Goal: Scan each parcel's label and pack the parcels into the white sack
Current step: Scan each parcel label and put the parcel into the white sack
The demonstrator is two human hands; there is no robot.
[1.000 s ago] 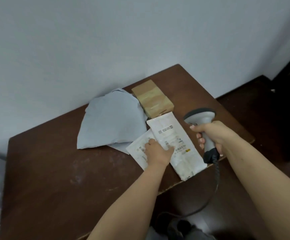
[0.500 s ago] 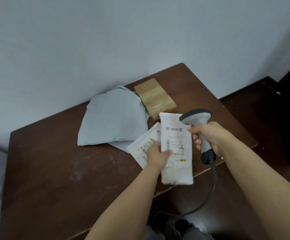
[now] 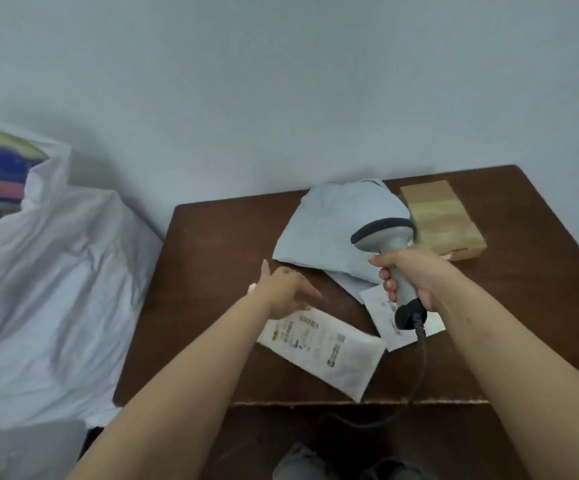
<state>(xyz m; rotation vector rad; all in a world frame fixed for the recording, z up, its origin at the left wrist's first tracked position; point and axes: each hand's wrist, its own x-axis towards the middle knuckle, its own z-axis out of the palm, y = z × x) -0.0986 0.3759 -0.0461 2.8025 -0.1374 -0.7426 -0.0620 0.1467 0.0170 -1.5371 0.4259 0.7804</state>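
A white labelled parcel [image 3: 322,348] lies flat near the table's front edge, label up. My left hand [image 3: 281,289] hovers over its far left corner with fingers spread and nothing gripped. My right hand [image 3: 416,275] is closed around the handle of a grey barcode scanner [image 3: 383,235], held upright above a second white parcel [image 3: 379,315]. A grey poly mailer [image 3: 336,226] and a brown cardboard box [image 3: 443,220] lie at the back of the table. The white sack [image 3: 56,271] stands open to the left of the table.
The brown table [image 3: 211,271] stands against a pale wall. The scanner's black cable [image 3: 423,362] hangs over the front edge towards the floor. Colourful items [image 3: 4,171] show at the sack's mouth. Shoes [image 3: 301,462] are visible below the table edge.
The view has swung left and the sack has come into sight. My left hand moved the labelled parcel left, laid it flat and let go. The scanner stays in my right hand.
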